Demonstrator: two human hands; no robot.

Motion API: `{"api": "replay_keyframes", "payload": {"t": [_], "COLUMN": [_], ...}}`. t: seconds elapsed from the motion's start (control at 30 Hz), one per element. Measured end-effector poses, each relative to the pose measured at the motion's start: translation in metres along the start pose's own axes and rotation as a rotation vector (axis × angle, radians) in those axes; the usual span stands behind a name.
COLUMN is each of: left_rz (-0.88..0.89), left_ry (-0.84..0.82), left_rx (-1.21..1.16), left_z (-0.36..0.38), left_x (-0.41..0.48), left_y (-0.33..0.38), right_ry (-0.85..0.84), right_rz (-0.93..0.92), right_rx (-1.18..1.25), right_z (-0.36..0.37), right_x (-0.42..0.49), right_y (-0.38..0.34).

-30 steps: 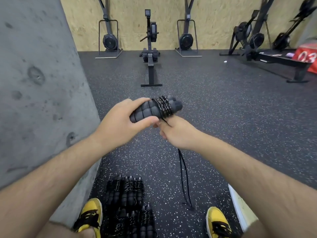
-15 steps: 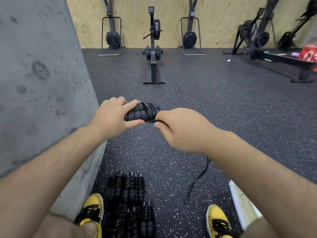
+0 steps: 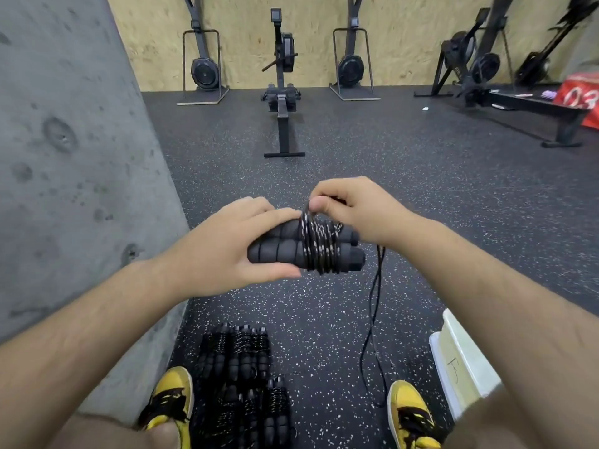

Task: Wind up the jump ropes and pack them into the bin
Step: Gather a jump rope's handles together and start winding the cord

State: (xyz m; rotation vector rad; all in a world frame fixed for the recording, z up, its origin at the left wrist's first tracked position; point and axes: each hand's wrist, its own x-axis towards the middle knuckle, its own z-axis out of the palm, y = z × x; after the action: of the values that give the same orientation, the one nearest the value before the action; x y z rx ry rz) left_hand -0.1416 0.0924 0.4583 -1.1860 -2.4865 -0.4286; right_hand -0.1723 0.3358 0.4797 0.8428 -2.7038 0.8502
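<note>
Head view: left hand point(image 3: 223, 251) grips two foam handles point(image 3: 285, 246); right hand point(image 3: 353, 212) pinches one rope point(image 3: 319, 246).

In the middle of the frame the left hand point(image 3: 223, 254) holds two jump rope handles point(image 3: 285, 247) side by side, and the right hand point(image 3: 353, 209) pinches the rope point(image 3: 319, 244) just above its coils. Wound jump ropes point(image 3: 243, 367) lie at the bottom centre between two shoes point(image 3: 168, 400). The bin point(image 3: 460, 358) stands at lower right. A concrete wall point(image 3: 64, 157) fills the left side, and a rowing machine point(image 3: 282, 92) stands at upper centre.
</note>
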Motion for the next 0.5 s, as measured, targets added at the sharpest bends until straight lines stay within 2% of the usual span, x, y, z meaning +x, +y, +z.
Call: {"api": "replay_keyframes", "payload": {"t": [0.1,0.13,0.2,0.27,0.4,0.5], "left_rz": [-0.067,-0.086,-0.106,-0.141,-0.234,-0.307], "left_ry": [0.002,0.015,0.048,0.067,0.062,0.073], "left_rx": [-0.093,-0.109,-0.087,-0.042,0.107,0.202], "left_z": [-0.002,-0.002,-0.001,0.000,0.003,0.000], "left_x": [-0.002,-0.003,0.000,0.003,0.006,0.004], "left_y": [0.004,0.004,-0.001,-0.011,-0.038,-0.058], "right_ry": [-0.086,-0.126,-0.204,-0.190,-0.171,-0.222], "right_rz": [0.216,0.265,0.401,0.430,0.357,0.299], "right_rx": [0.471,0.484,0.456,0.333,0.315,0.155], "right_z": [0.007,0.013,0.028,0.044,0.068,0.069], "right_x": [-0.002,-0.001,-0.005,-0.009,-0.005,-0.009], "right_y": [-0.005,-0.005,-0.008,-0.014,-0.035,-0.043]}}
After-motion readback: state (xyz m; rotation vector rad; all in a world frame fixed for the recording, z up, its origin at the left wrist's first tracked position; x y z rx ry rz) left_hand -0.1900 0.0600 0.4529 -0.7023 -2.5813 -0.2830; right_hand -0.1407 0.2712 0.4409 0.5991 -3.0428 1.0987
